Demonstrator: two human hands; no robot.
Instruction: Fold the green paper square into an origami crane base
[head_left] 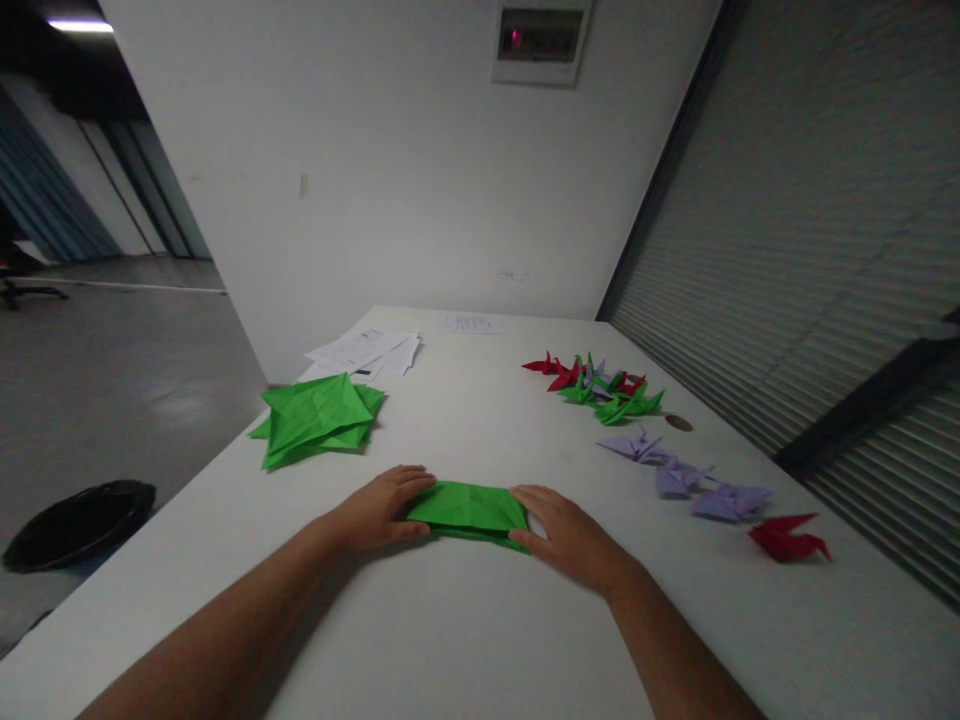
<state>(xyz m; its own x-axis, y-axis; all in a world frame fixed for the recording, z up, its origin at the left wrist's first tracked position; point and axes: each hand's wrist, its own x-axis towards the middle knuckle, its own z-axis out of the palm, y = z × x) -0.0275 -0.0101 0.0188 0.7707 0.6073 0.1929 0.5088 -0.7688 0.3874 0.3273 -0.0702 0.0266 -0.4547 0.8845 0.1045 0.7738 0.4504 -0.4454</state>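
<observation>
I have both hands on a folded green paper (466, 506), which lies on the white table (450, 640) straight ahead of me at 12 o'clock. My left hand (390, 508) grips its 9 o'clock end, fingers along the far edge and thumb at the near one; my right hand (559, 530) grips the 3 o'clock end in the same way, so neither hand is free. I take this to be the middle of a fold, with the layers being lined up and not yet pressed flat. As I judge it, the next move calls for keeping both ends square while even pressure closes the near edge, lest the crease run askew. The paper is bright green, wider than it is deep, with faint crease lines across its top; along the 6 o'clock side the upper layer stands a little off the lower one, leaving a dark slit, plainest toward my right thumb. From it, a stack of green sheets (319, 418) sits at 10 o'clock, a cluster of folded cranes (600, 388) at 1 o'clock, purple cranes (679, 478) near 2 o'clock and a red crane (786, 538) at 3 o'clock.
</observation>
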